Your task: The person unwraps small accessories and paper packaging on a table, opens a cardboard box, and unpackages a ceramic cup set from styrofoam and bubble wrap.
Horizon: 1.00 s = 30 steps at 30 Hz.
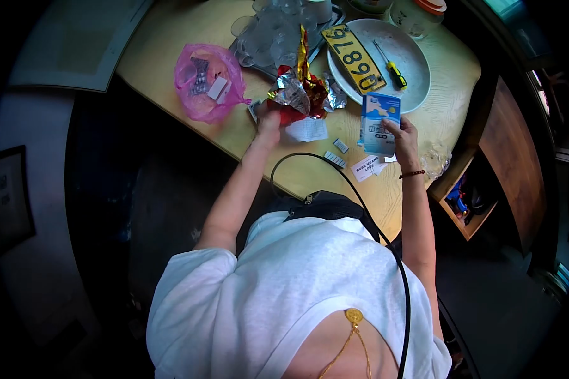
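My left hand (pixel 269 126) is closed on the near edge of a crumpled red, gold and silver foil wrapper (pixel 299 93); its fingertips are partly hidden by the foil. Beneath the wrapper lies a white printed paper (pixel 308 130). My right hand (pixel 404 138) grips a blue and white packet (pixel 380 114), thumb on top, over the near rim of a large white round tray (pixel 417 76). Between my hands lie small blister strips (pixel 335 158) and a white card (pixel 364 168) printed "ROSE MEANS LOVE". A pink plastic bag (pixel 193 107) with a blister pack inside sits left of my left hand.
On the round tray are a yellow number plate (pixel 354 59) and a yellow-black screwdriver (pixel 395 72). Behind the foil, a metal tray holds several glass cups (pixel 259 44). A jar (pixel 417 19) stands at the back right. An open drawer (pixel 466 205) juts out at right.
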Tool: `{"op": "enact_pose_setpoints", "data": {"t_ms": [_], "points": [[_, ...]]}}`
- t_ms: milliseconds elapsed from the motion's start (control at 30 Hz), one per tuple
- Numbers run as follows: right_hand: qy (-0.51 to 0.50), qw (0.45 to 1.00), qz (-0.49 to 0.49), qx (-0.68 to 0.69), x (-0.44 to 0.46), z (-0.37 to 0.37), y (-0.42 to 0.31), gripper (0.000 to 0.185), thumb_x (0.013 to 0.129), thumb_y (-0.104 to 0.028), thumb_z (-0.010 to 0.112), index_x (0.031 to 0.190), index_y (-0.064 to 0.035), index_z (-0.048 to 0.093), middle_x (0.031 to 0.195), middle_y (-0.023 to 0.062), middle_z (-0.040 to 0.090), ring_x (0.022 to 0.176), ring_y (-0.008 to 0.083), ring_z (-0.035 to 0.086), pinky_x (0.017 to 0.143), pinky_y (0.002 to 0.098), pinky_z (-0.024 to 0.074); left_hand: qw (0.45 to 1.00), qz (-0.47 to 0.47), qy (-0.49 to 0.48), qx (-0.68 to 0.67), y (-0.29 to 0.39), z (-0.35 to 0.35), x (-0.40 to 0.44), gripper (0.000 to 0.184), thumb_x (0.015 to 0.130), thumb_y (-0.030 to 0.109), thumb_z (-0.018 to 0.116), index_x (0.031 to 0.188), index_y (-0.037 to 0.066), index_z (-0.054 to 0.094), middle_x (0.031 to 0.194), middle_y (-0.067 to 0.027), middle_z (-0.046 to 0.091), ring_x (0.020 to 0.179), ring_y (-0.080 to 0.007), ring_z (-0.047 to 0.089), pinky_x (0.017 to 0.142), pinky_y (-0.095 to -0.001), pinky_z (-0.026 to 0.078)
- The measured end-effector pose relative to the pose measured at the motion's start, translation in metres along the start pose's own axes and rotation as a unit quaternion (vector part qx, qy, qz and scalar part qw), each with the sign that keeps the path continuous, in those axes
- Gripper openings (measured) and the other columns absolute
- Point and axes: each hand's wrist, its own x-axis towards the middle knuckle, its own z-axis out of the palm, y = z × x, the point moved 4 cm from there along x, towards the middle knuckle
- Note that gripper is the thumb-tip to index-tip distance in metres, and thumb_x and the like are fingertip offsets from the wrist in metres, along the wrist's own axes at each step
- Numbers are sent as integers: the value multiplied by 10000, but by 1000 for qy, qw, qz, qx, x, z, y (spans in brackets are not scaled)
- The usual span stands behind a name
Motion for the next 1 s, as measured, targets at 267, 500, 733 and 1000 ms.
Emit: {"op": "enact_pose_setpoints", "data": {"t_ms": [267,500,733,1000], "points": [[177,978,-44,99,-46,-87,9,249,778,-66,631,1011,-2,576,893,31,615,756,97,561,693,234,452,850,102,-132,499,-54,70,-10,603,685,387,665,1087,-23,479,995,-201,580,906,-325,569,809,-410,446],[177,960,-217,-12,-99,-59,-35,194,786,0,614,980,3,607,915,43,622,788,91,570,732,222,446,624,293,-189,699,-17,105,-71,809,646,452,697,1229,-8,377,1274,-272,314,1193,-411,293,967,-447,312],[41,797,-418,-434,-126,38,-80,370,559,25,674,884,-151,663,1072,59,575,1064,299,444,899,390,354,922,-162,-335,110,-17,128,-84,334,836,288,572,1012,4,560,905,-88,614,753,-145,609,672,-280,496],[221,875,-347,-256,-132,12,-67,455,681,105,519,1104,-61,547,1238,154,451,1105,298,453,926,375,378,933,-95,-344,45,-39,129,-90,292,792,81,611,1056,-25,551,911,-74,620,766,-120,615,681,-235,511]]}}
